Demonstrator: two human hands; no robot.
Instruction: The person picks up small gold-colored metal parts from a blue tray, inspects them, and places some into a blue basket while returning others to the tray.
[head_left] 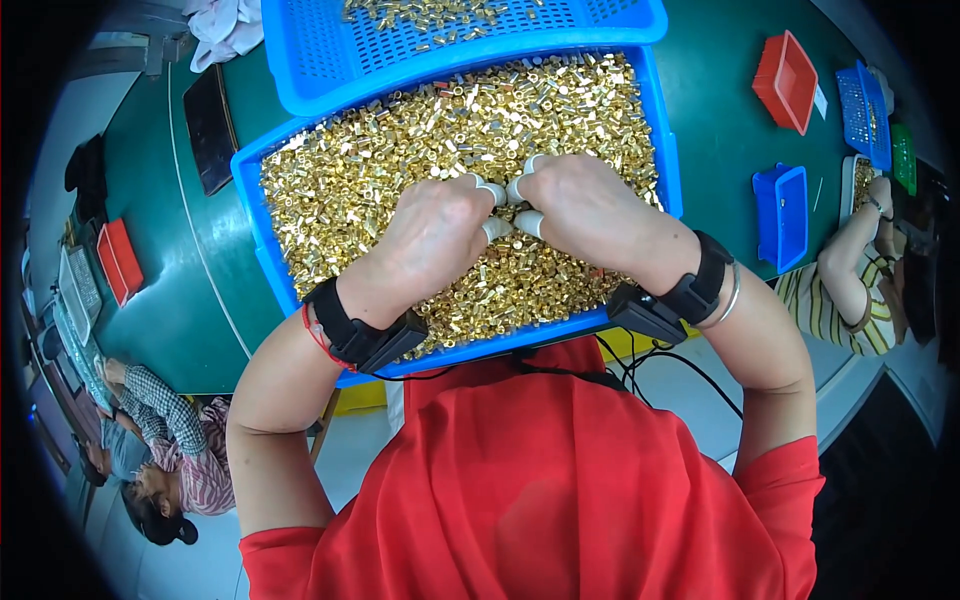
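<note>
left hand (pixel 440 225) and right hand (pixel 590 205) are close together, curled fingers (pixel 497 229) partly hidden; whether either grips anything cannot be told. small gold parts (pixel 330 190) lie beneath, filling the blue tray (pixel 665 150). far side: blue basket (pixel 320 60), cut off at upper edge.

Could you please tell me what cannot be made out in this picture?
- Head view: whether the left hand or right hand holds anything; curled fingers hide it.
- Head view: the floor of the blue tray, buried under gold-coloured pieces.
- Head view: the far end of the perforated basket, cut off by the top edge.
</note>
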